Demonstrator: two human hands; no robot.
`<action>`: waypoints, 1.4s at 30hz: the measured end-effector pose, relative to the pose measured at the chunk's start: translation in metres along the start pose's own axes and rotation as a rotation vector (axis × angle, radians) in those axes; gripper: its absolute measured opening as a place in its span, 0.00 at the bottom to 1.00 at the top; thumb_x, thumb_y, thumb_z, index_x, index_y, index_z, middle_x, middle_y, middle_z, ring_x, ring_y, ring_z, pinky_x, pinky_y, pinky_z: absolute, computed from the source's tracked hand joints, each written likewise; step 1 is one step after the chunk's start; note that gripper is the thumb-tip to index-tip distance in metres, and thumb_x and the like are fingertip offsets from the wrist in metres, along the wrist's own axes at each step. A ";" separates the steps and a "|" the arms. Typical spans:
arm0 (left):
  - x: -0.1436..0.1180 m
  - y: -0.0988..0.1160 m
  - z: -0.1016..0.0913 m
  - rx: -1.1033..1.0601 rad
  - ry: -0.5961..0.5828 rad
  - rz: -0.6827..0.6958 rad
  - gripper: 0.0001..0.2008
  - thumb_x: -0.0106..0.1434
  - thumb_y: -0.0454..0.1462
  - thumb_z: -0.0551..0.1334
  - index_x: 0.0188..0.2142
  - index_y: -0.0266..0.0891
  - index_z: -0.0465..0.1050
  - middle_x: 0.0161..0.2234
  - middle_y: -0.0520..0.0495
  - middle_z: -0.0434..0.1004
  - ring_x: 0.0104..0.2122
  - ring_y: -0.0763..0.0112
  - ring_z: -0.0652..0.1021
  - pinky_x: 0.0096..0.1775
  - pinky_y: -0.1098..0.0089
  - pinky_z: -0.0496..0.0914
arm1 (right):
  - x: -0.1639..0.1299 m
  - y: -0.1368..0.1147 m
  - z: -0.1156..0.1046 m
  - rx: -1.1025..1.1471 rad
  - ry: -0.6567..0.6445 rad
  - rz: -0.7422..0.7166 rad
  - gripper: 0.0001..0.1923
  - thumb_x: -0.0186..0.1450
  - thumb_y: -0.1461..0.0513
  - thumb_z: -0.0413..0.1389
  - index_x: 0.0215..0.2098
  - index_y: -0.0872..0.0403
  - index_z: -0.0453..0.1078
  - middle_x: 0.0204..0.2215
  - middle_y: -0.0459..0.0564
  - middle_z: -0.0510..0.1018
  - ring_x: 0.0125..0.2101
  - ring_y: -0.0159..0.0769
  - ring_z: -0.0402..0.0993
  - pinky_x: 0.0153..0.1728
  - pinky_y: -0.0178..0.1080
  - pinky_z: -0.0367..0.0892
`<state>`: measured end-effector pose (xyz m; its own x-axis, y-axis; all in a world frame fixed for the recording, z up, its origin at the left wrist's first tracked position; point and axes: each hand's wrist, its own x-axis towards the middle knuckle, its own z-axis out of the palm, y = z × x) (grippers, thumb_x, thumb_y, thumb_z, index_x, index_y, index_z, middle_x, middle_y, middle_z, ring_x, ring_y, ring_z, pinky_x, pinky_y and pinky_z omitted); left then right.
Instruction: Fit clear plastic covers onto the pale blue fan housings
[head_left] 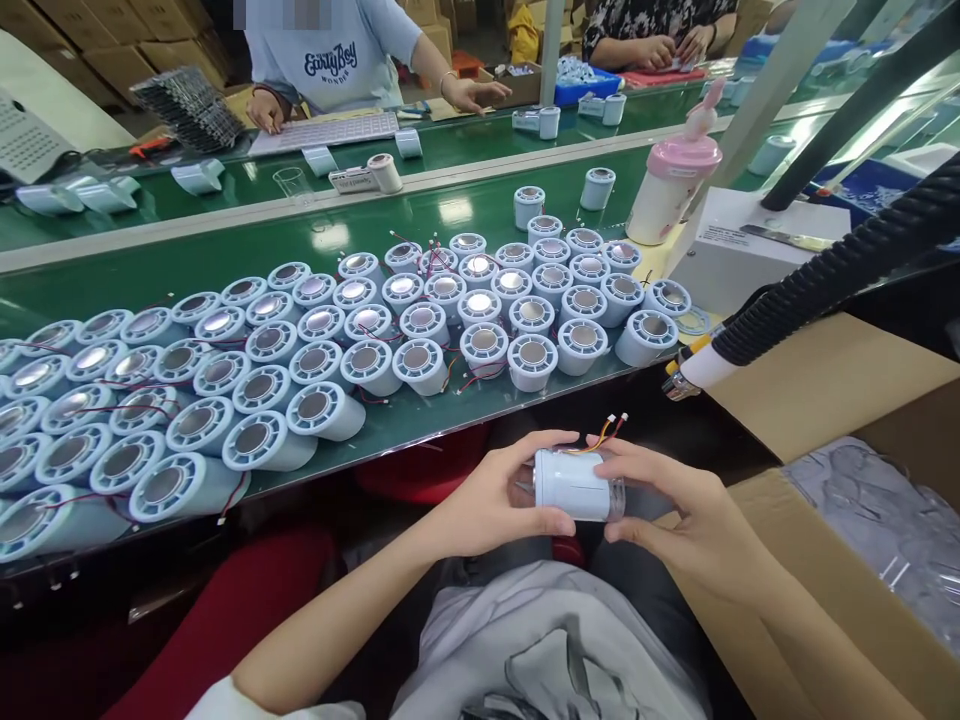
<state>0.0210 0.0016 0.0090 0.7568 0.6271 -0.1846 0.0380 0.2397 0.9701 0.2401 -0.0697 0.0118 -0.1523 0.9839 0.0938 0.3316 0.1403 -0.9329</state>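
Above my lap I hold a light-blue cylindrical housing (574,486) lying on its side, with a clear plastic piece (616,498) at its right end. My left hand (499,495) grips the left end, thumb along the near side and fingers over the far side. On the right end, my right hand (679,500) is closed with its thumb below and fingers on top. Thin red, yellow and black wires with white connectors (611,420) stick up from the top of the housing. My palms hide part of both ends.
Many similar blue cylinders (255,441) stand on the green bench (420,425) ahead. At right are a pink-lidded cup (673,190), a black flexible hose (832,265) and a cardboard box (817,540) of clear plastic pieces (877,530). Two people (330,60) sit across the bench.
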 end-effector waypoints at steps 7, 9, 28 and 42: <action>-0.004 0.007 -0.003 0.203 -0.031 0.150 0.39 0.49 0.36 0.74 0.59 0.49 0.63 0.59 0.43 0.66 0.55 0.57 0.72 0.52 0.61 0.70 | -0.004 0.000 -0.005 0.190 -0.060 0.163 0.22 0.57 0.62 0.66 0.48 0.43 0.70 0.53 0.47 0.72 0.50 0.44 0.74 0.51 0.44 0.71; -0.005 0.007 -0.003 0.237 -0.036 0.194 0.39 0.48 0.35 0.74 0.59 0.50 0.64 0.58 0.44 0.67 0.55 0.57 0.71 0.53 0.61 0.69 | -0.004 -0.001 -0.006 0.219 -0.084 0.191 0.22 0.58 0.61 0.66 0.49 0.42 0.69 0.52 0.47 0.73 0.52 0.45 0.71 0.53 0.45 0.70; -0.005 0.007 -0.006 0.379 -0.072 0.341 0.39 0.47 0.34 0.74 0.58 0.48 0.65 0.58 0.42 0.69 0.58 0.57 0.69 0.57 0.58 0.65 | 0.001 -0.002 0.002 0.591 -0.144 0.426 0.21 0.62 0.48 0.60 0.46 0.51 0.64 0.36 0.46 0.75 0.30 0.31 0.74 0.30 0.32 0.72; -0.007 0.006 -0.007 0.353 -0.083 0.324 0.37 0.50 0.38 0.73 0.59 0.51 0.65 0.60 0.42 0.65 0.59 0.53 0.67 0.58 0.55 0.64 | 0.006 0.001 0.019 0.800 -0.158 0.665 0.27 0.62 0.39 0.52 0.36 0.55 0.63 0.18 0.45 0.75 0.15 0.30 0.73 0.12 0.26 0.65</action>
<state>0.0112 0.0038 0.0150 0.8152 0.5633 0.1346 0.0006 -0.2332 0.9724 0.2220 -0.0659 0.0045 -0.3041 0.8019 -0.5142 -0.3096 -0.5937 -0.7428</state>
